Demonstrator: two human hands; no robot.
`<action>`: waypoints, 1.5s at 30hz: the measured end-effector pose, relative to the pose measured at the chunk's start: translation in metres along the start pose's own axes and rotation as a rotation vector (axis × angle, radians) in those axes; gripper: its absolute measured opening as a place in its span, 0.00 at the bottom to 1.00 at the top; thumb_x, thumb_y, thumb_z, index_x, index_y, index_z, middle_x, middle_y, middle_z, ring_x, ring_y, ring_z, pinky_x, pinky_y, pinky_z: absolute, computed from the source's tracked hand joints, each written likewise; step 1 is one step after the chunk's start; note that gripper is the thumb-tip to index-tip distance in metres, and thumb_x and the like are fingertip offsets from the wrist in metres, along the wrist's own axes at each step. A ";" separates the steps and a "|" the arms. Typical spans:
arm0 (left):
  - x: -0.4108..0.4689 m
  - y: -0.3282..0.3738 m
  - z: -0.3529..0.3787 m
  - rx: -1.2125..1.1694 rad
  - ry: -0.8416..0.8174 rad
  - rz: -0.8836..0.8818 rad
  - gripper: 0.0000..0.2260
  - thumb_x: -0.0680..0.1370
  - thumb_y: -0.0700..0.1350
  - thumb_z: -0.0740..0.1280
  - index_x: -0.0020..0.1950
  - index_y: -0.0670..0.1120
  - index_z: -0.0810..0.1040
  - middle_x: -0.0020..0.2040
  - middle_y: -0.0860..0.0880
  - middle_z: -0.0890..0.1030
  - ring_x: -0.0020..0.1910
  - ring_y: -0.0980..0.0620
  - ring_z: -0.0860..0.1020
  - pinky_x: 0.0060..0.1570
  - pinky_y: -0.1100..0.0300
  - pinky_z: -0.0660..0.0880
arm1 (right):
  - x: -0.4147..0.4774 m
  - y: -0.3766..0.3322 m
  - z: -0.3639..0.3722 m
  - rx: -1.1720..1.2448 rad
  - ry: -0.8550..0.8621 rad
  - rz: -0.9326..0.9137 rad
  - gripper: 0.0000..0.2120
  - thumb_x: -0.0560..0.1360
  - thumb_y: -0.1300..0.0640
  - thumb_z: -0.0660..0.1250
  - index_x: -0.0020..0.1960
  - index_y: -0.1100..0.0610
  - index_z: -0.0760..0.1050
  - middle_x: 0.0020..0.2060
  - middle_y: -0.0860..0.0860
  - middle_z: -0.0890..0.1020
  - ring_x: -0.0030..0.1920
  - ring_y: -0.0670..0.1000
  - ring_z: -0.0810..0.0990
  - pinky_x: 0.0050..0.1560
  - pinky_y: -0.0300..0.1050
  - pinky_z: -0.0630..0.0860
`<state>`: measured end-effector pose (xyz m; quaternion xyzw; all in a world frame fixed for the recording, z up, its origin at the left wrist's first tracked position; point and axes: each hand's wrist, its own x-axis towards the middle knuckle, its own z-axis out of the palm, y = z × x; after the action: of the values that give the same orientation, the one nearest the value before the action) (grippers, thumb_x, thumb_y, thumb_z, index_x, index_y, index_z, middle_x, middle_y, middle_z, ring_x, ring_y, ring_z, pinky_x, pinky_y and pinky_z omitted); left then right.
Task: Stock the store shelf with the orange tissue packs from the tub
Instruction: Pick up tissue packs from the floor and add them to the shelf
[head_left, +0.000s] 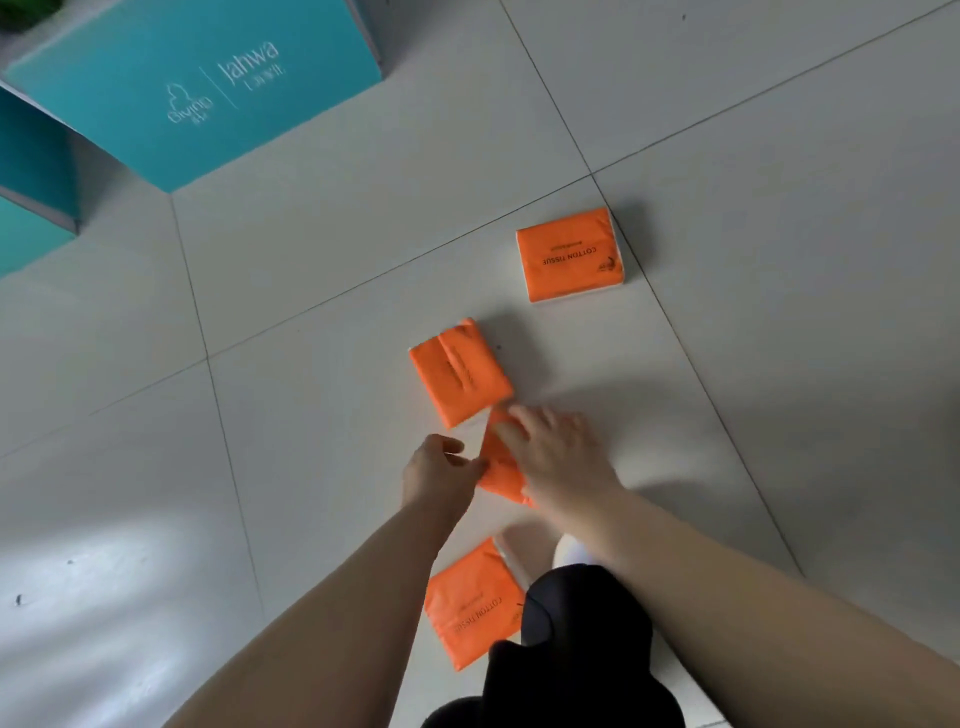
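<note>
At centre frame, on the white tiled floor (311, 322) | hands on one orange plastic-wrapped tissue pack (500, 474): left hand (436, 470) pinches its edge, right hand (558, 452) lies spread over it | step: gathering loose packs (570, 254) | next: firm grip, lift; shelf and tub unseen

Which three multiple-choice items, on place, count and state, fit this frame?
1. Where do the orange tissue packs lie? A on a shelf; B on the tiled floor; C in a tub.
2. How many orange packs show? A two; B four; C six.
3. What do the hands do? A hang idle; B both touch one pack; C each lifts its own pack.
Key: 1 B, all rest on pale tiles. 2 B, four separate packs can be counted. 3 B, the left hand and right hand meet on the pack between them.
</note>
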<state>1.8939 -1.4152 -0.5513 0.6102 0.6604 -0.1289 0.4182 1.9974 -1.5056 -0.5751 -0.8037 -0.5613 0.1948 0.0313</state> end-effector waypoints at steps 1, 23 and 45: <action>0.000 -0.004 -0.002 0.058 -0.034 0.000 0.19 0.70 0.49 0.74 0.57 0.45 0.73 0.48 0.49 0.78 0.44 0.51 0.76 0.39 0.60 0.72 | 0.001 0.010 -0.001 -0.011 0.028 0.051 0.30 0.56 0.53 0.78 0.57 0.51 0.77 0.47 0.50 0.78 0.43 0.53 0.78 0.40 0.49 0.74; 0.009 0.025 0.019 0.611 -0.097 0.495 0.41 0.64 0.59 0.76 0.72 0.56 0.61 0.68 0.54 0.66 0.65 0.50 0.66 0.58 0.50 0.72 | -0.009 0.097 -0.030 -0.067 -0.033 0.437 0.35 0.76 0.43 0.64 0.74 0.58 0.55 0.63 0.52 0.72 0.62 0.54 0.72 0.55 0.50 0.69; -0.034 0.105 0.036 0.485 0.049 0.755 0.18 0.71 0.48 0.72 0.56 0.48 0.70 0.49 0.48 0.79 0.50 0.45 0.77 0.42 0.55 0.72 | -0.097 0.141 -0.092 0.225 0.144 0.607 0.18 0.70 0.60 0.64 0.59 0.56 0.66 0.54 0.54 0.75 0.55 0.58 0.75 0.52 0.51 0.70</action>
<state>2.0006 -1.4400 -0.5137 0.8916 0.3521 -0.1037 0.2651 2.1266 -1.6303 -0.5016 -0.9376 -0.2674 0.1987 0.1000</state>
